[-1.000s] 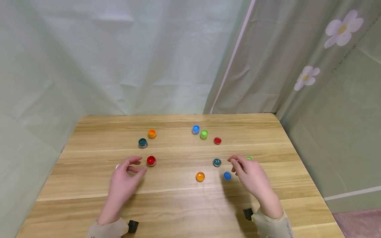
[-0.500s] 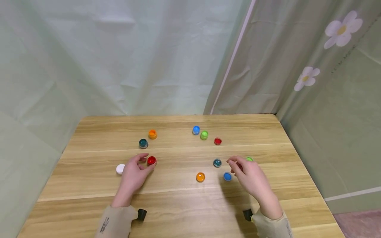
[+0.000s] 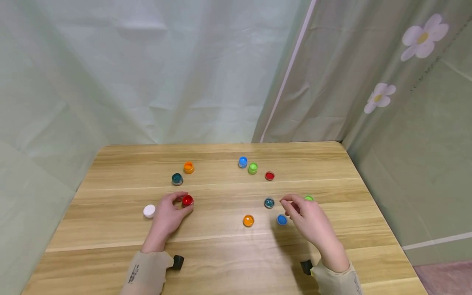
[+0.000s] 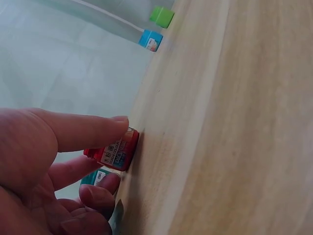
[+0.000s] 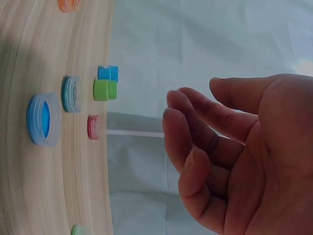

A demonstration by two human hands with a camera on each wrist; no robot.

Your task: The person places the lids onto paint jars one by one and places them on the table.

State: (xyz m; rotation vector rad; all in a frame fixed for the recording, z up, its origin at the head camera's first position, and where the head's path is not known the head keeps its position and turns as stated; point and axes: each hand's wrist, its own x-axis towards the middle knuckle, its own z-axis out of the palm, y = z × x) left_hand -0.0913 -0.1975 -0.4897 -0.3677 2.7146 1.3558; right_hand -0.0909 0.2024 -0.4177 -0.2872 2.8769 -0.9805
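no text is legible: print on the red jar [image 4: 120, 154], curtain [image 3: 416, 98] and left sleeve [image 3: 145, 272] is too blurred.

Left fingers [image 4: 90, 130] now around red jar [image 3: 188, 200]

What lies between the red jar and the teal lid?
In the head view, only bare table lies between the red jar, at the left hand, and the teal lid; the orange lid is off that line.

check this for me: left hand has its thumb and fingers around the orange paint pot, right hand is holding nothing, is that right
Not quite: the pot's colour is wrong. The head view shows the left hand with thumb and fingers around the red paint pot. The right hand is holding nothing, as you say.
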